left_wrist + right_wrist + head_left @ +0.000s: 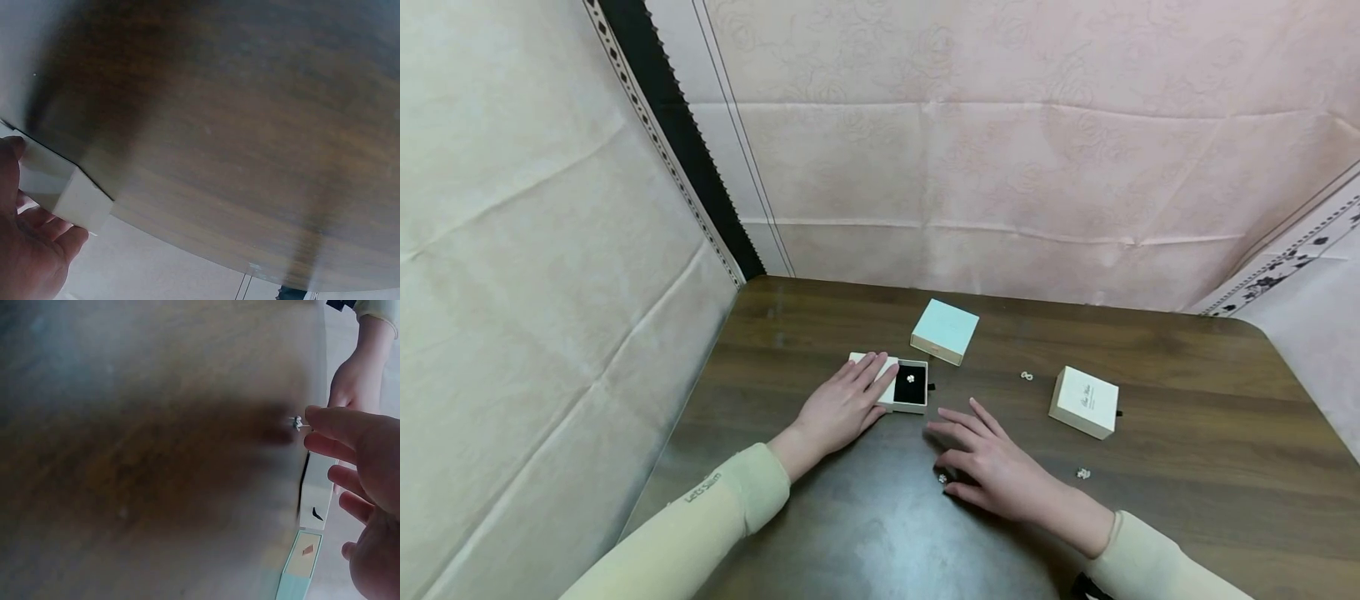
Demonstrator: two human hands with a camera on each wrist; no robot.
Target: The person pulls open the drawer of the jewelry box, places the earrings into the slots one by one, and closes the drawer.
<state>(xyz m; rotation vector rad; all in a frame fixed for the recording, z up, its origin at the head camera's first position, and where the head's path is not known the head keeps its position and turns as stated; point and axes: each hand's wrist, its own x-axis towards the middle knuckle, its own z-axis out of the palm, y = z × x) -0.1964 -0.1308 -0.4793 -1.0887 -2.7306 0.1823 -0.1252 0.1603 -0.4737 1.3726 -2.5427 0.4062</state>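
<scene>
While the L hand (pixel 838 410) grips the white box (pixel 889 396) between thumb & fingers, prob. to steady it on the surface (pixel 850 525), the box's drawer (pixel 913 408) sits partly out, so the black pad (pixel 917 395) w/ a small stud (pixel 911 378) shows. The R hand (pixel 988 471) pinches another stud (pixel 942 478) btwn thumb & index tips, other fingers spread, prob. b/c it's so tiny; it's on the box's near side, apart from it.

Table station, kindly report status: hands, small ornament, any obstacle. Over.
Left hand holding open white box. Right hand at small ornament, pinch unclear. No obstacle seen between ornament and box.
</scene>
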